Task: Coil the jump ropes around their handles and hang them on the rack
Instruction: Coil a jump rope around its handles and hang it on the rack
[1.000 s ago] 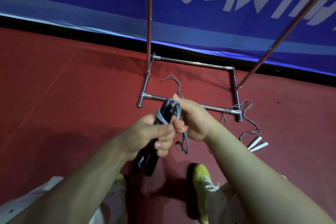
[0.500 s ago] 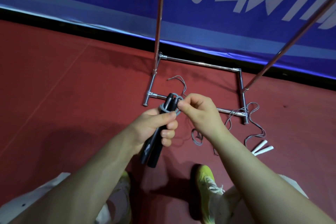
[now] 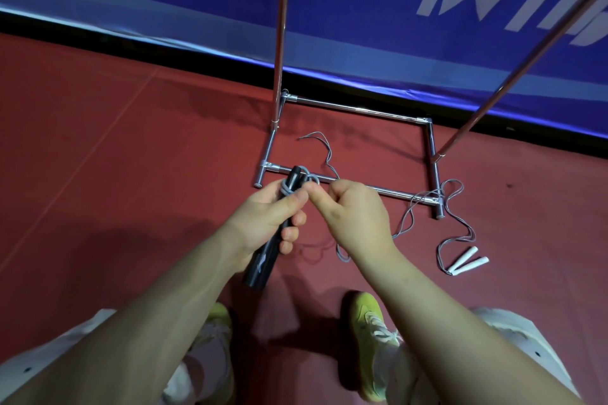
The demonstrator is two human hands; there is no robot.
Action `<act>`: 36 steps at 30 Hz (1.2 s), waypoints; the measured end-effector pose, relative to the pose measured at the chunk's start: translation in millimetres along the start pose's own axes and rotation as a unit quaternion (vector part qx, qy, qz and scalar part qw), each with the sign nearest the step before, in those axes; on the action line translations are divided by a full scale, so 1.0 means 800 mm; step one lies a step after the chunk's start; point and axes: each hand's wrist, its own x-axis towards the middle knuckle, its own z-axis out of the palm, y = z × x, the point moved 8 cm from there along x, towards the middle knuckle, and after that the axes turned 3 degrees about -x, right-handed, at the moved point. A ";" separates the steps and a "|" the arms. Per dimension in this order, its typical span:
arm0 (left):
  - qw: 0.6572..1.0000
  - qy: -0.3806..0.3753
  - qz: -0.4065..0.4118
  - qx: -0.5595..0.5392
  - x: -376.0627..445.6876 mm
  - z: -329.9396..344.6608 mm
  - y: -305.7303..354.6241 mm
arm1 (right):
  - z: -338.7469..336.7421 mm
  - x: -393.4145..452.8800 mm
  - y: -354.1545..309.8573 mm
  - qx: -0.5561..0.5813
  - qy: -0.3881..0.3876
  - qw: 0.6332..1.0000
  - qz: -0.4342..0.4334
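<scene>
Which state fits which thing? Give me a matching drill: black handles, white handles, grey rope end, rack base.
Things:
1. black handles
2. white handles
3. grey rope end
4. rack base

States:
A. lying side by side on the floor
B. gripped in the left hand
C. chrome bars resting on the red floor
D. trailing loose inside the frame

Pairs: 1-B, 2-A, 3-D, 4-C

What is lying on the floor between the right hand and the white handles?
Head view: loose grey rope on red floor lies between right hand and white handles.

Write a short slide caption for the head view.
Left hand grips black handles while right hand winds grey rope around them.
</scene>
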 end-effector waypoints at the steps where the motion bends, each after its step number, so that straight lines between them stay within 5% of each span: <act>1: 1.000 0.011 -0.004 0.001 0.001 -0.002 -0.001 | 0.001 0.000 0.000 -0.007 -0.005 1.000 0.000; 5: 0.999 0.041 -0.013 0.000 0.004 -0.011 -0.001 | 0.007 -0.004 -0.004 -0.015 -0.033 0.999 -0.019; 10: 0.996 0.093 -0.001 0.019 0.013 -0.036 0.004 | -0.002 -0.001 -0.013 0.151 -0.110 0.979 -0.077; 15: 0.977 0.125 0.008 0.174 0.022 -0.065 -0.004 | -0.031 0.002 -0.004 0.093 -0.154 0.977 -0.115; 21: 0.930 0.023 -0.029 0.365 0.027 -0.030 -0.037 | -0.036 -0.005 -0.013 0.153 -0.185 0.960 -0.145; 25: 0.901 -0.118 -0.049 0.415 0.010 0.024 -0.062 | -0.031 -0.006 -0.015 0.209 -0.227 0.939 -0.151; 30: 0.923 -0.231 -0.009 0.307 -0.017 0.076 -0.058 | -0.006 0.001 0.002 0.299 -0.284 0.908 -0.075; 36: 0.987 -0.160 0.035 0.006 -0.008 0.042 -0.016 | 0.036 0.001 0.021 0.405 -0.310 0.859 0.053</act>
